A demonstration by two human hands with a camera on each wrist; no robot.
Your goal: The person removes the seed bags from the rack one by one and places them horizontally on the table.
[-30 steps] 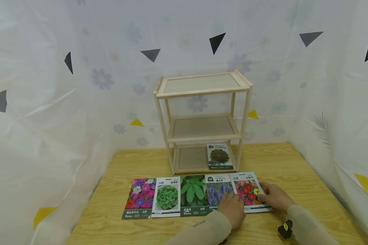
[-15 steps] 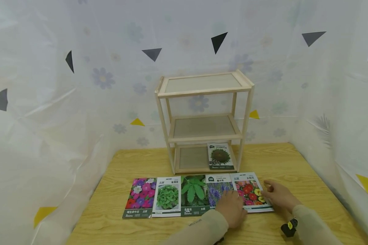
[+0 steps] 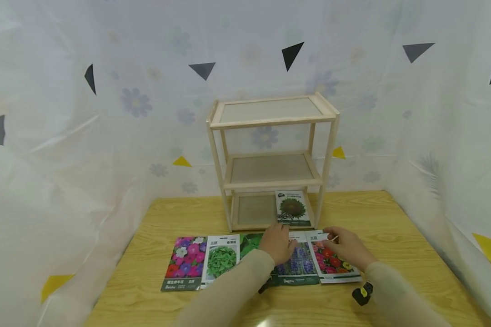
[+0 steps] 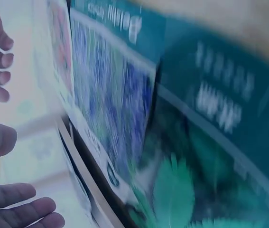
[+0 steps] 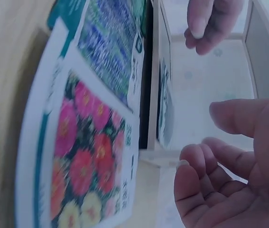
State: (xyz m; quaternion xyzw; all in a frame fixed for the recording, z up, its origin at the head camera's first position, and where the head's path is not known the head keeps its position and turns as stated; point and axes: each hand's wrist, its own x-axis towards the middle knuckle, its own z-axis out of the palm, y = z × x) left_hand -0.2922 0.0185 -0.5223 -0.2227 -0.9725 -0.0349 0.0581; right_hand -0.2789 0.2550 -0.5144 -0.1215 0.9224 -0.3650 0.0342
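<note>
Several seed packets lie in a row on the table. From the left come a petunia-picture packet (image 3: 185, 263), a white packet with a green herb (image 3: 221, 261), a green-leaf packet (image 4: 172, 190), a purple-flower packet (image 3: 298, 263) and a red-flower packet (image 3: 331, 263). My left hand (image 3: 276, 244) hovers over the green-leaf packet and the purple-flower packet's left edge, covering much of the former. In the left wrist view its fingers are spread, holding nothing. Above the red-flower packet's upper right is my right hand (image 3: 348, 249), fingers loosely bent around nothing in the right wrist view.
Behind the row stands a three-tier wooden rack (image 3: 274, 184). On its bottom shelf, at the right, leans a sunflower-picture packet (image 3: 293, 208). The wooden table (image 3: 147, 304) is bounded by patterned white sheeting (image 3: 86, 181) at the back and sides.
My left hand has left the purple-flower packet's lower right and moved left and farther up, over the green-leaf packet. My right hand has shifted left from the red-flower packet's edge to above it.
</note>
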